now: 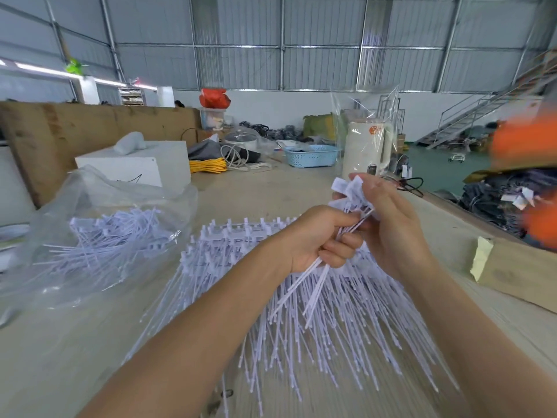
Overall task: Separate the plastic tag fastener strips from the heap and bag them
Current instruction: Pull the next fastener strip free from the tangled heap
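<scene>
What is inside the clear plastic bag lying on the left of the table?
The clear plastic bag holds a loose pile of white tag fastener strips, seen through the film. Whatever lies beneath that pile, and the bag's lower left part, is too crumpled and blurred to tell.

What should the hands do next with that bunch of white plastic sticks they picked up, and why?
Probably pull the bunch up and free of the heap, then carry it left to the open plastic bag. The left hand grips its stems and the right hand holds its top, but the lower ends still hang among the heap's strands. The bag already holds other strips.
</scene>
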Tool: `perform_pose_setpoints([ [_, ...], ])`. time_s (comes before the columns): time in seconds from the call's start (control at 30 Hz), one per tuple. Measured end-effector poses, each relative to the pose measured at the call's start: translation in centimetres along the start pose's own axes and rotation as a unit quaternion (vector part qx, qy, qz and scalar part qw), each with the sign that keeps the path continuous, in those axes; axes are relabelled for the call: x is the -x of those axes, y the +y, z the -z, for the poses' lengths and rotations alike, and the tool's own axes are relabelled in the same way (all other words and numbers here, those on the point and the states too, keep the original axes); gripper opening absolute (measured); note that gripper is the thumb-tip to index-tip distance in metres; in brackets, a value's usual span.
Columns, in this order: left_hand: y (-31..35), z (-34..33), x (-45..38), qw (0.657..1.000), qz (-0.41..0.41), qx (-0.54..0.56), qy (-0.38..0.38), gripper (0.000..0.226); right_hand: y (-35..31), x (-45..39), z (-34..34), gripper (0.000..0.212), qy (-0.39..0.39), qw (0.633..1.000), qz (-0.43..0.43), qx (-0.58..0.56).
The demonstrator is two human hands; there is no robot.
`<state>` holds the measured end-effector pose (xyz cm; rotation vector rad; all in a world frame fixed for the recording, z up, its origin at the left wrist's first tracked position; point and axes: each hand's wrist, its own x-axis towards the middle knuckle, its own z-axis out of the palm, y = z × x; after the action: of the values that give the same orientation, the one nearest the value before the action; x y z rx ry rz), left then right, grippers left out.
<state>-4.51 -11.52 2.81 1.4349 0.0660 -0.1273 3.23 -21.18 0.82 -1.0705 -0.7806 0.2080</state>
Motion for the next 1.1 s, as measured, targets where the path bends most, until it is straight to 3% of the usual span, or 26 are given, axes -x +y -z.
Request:
perform_pose_setpoints([
  [0.13, 0.5, 1.2, 1.0, 0.990, -0.050, -0.076, 0.112, 0.028, -0.1, -0.7, -0.7, 0.026, -0.060, 0.997, -0.050, -0.017],
  [0.27, 0.5, 2.6, 3.1, 0.995, 0.001, -0.057, 0.076, 0.033, -0.1, -0.8, -3.6, 0.014, -0.085, 0.995, -0.044, -0.015],
  [0.3, 0.4, 2.9, 3.6, 0.997, 0.009, -0.042, 0.067, 0.033, -0.1, -0.8, -4.7, 0.007, -0.080, 0.996, -0.047, -0.011],
  [0.4, 0.2, 3.9, 4.7, 0.996, 0.010, 0.018, 0.089, 0.034, 0.7, -1.4, -7.8, 0.026, -0.021, 0.998, -0.064, -0.003],
  [0.6, 0.3, 6.8, 7.8, 0.975, -0.058, 0.052, 0.210, 0.036, 2.5, -1.6, -13.9, 0.020, 0.001, 0.996, -0.092, -0.011],
  [0.73, -0.3, 8.4, 11.5, 0.950, -0.121, 0.037, 0.286, 0.025, 3.7, -1.5, -17.9, 0.017, 0.009, 0.994, -0.106, -0.004],
  [0.9, -3.0, 11.4, 17.3, 0.890, -0.089, -0.178, 0.410, 0.020, 5.5, -0.5, -23.3, 0.013, -0.055, 0.996, -0.071, 0.029],
  [1.1, -3.7, 16.2, 22.5, 0.774, -0.047, -0.342, 0.531, 0.035, 7.9, -0.5, -27.6, 0.024, -0.190, 0.972, -0.111, 0.079],
])
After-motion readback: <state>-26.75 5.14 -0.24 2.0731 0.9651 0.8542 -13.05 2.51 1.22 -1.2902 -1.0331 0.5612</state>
